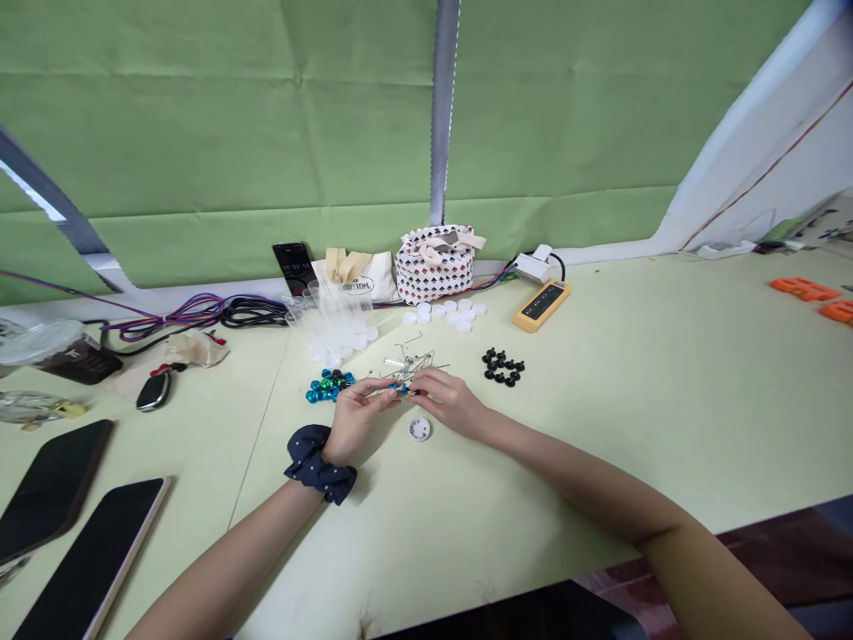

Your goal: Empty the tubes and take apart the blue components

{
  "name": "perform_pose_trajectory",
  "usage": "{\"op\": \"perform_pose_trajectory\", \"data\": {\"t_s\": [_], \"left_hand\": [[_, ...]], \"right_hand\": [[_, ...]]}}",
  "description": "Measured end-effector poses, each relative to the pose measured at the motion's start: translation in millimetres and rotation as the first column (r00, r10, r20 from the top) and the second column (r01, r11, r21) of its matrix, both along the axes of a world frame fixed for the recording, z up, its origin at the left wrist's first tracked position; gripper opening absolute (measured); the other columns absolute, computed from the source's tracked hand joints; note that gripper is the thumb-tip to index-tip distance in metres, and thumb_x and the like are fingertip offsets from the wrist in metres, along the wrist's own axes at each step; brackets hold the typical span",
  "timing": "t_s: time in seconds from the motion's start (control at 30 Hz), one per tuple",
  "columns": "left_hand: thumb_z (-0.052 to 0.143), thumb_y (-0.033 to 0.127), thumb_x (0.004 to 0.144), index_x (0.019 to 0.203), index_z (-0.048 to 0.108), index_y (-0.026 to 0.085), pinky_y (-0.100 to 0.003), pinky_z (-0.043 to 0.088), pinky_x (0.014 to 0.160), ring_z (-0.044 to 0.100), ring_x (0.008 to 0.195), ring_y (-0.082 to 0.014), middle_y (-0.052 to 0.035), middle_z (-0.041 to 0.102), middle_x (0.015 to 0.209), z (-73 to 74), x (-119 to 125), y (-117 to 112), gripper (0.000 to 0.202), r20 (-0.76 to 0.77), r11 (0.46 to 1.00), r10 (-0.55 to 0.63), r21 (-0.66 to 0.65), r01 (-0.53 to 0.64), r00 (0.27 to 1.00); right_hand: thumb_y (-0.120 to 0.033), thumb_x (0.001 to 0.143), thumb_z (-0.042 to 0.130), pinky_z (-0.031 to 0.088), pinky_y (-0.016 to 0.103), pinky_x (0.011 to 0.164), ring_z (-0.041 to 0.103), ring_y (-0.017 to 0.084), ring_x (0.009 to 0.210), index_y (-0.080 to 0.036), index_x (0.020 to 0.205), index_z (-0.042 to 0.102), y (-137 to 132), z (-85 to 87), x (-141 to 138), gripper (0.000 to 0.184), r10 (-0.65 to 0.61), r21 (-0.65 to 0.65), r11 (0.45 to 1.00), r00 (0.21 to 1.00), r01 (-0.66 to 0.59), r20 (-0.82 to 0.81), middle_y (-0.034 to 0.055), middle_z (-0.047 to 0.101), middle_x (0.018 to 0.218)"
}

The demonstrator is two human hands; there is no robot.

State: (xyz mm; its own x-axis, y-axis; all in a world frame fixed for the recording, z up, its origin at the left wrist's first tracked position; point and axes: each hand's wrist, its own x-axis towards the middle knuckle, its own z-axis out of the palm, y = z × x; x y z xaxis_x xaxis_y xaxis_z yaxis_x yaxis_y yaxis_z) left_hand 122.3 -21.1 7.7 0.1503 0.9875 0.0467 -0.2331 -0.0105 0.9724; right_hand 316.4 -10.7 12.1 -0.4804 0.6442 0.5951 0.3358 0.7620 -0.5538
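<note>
My left hand (360, 420) and my right hand (446, 400) meet at their fingertips over the table. Between them is a thin metal pin with a small blue bead (400, 388), though the fingers hide part of it. A loose pile of metal pins (410, 363) lies just beyond my fingers. Teal and blue beads (330, 386) sit to the left of the pile, and black beads (503, 366) to its right. A white perforated disc (419, 428) lies below my hands. A dark dotted scrunchie (318, 464) circles my left wrist.
White bottle caps (446, 313) and clear plastic cups (326, 311) stand behind the pins. Two phones (86, 507) lie at the left, near a key fob (153, 391). Tangled cables (193, 313), a yellow meter (541, 305) and orange pieces (805, 289) line the back and right.
</note>
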Motion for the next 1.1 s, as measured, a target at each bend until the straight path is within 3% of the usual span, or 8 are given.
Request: {"op": "perform_pose_trajectory", "data": {"t_s": [0.2,0.33,0.47,0.63,0.73,0.9,1.0,1.1], "left_hand": [[0.078,0.029,0.066,0.09,0.071,0.014,-0.037,0.054,0.083,0.069,0.078,-0.0193,-0.0085,0.073,0.089,1.3,0.7,0.0,0.028,0.109,0.995,-0.014,-0.095,0.024,0.994],[0.078,0.026,0.067,0.088,0.071,0.016,-0.036,0.054,0.085,0.069,0.081,-0.0183,-0.0073,0.073,0.091,2.1,0.6,0.2,0.025,0.113,0.998,-0.005,-0.062,0.012,0.994],[0.078,0.025,0.067,0.086,0.07,0.016,-0.038,0.054,0.087,0.068,0.087,-0.0197,-0.007,0.073,0.093,-0.5,-0.6,1.1,0.023,0.135,1.0,0.028,-0.015,-0.026,0.99],[0.076,0.024,0.069,0.09,0.07,0.015,-0.04,0.054,0.086,0.069,0.085,-0.0211,-0.0082,0.072,0.096,-3.7,-1.1,-0.2,0.023,0.061,0.998,0.024,0.061,-0.028,0.998],[0.076,0.023,0.069,0.089,0.071,0.016,-0.038,0.055,0.083,0.069,0.084,-0.0215,-0.0077,0.073,0.094,-4.4,-1.0,-0.2,0.023,0.003,0.995,0.047,0.086,-0.047,0.999],[0.077,0.024,0.068,0.089,0.071,0.016,-0.038,0.056,0.081,0.07,0.081,-0.0212,-0.0076,0.073,0.094,-3.4,-1.1,1.2,0.024,-0.02,0.99,0.089,0.109,-0.086,0.996],[0.077,0.024,0.067,0.089,0.071,0.016,-0.038,0.056,0.082,0.069,0.083,-0.0215,-0.0081,0.073,0.095,-2.8,-1.3,0.8,0.024,-0.042,0.99,0.083,0.115,-0.077,0.996],[0.076,0.023,0.068,0.09,0.071,0.015,-0.038,0.056,0.084,0.069,0.087,-0.0225,-0.009,0.072,0.097,-3.1,-1.0,-1.0,0.024,-0.056,0.993,0.038,0.118,-0.031,0.998]], "right_hand": [[-0.028,0.092,0.045,0.051,0.035,0.082,0.058,0.02,0.092,-0.02,0.098,0.063,-2.2,0.6,-1.5,0.02,0.017,-0.02,1.0,0.999,-0.017,-0.034,0.0111,0.06,0.097],[-0.035,0.085,0.058,0.054,0.034,0.082,0.059,0.019,0.091,-0.022,0.094,0.069,-4.0,3.3,-4.8,0.019,-0.016,-0.237,0.97,0.968,-0.046,-0.251,0.0091,0.057,0.101],[-0.041,0.072,0.07,0.056,0.034,0.08,0.063,0.018,0.087,-0.021,0.096,0.069,-5.0,6.2,-10.1,0.031,-0.063,-0.517,0.827,0.878,-0.22,-0.474,0.0071,0.057,0.101],[-0.045,0.072,0.069,0.057,0.032,0.059,0.065,0.014,0.055,-0.019,0.103,0.056,-5.3,6.8,-14.2,0.042,-0.203,-0.709,0.609,0.793,-0.357,-0.574,-0.0006,0.063,0.071],[-0.047,0.073,0.068,0.055,0.029,0.054,0.063,0.013,0.05,-0.017,0.091,0.053,-5.8,7.1,-16.1,0.038,-0.264,-0.741,0.567,0.772,-0.361,-0.578,-0.0016,0.064,0.063],[-0.04,0.061,0.079,0.056,0.032,0.067,0.068,0.017,0.065,-0.015,0.09,0.056,-6.8,7.8,-16.7,0.044,-0.262,-0.744,0.544,0.764,-0.388,-0.59,0.0025,0.068,0.071],[-0.051,0.067,0.071,0.051,0.025,0.049,0.063,0.013,0.048,-0.013,0.082,0.058,-4.9,6.5,-13.9,0.043,-0.246,-0.804,0.469,0.821,-0.365,-0.516,0.0021,0.066,0.062],[-0.064,0.078,0.051,0.034,0.018,0.032,0.046,0.007,0.029,-0.01,0.066,0.059,-2.0,4.0,-11.5,0.055,-0.196,-0.872,0.391,0.898,-0.297,-0.393,0.0019,0.058,0.046]]}}
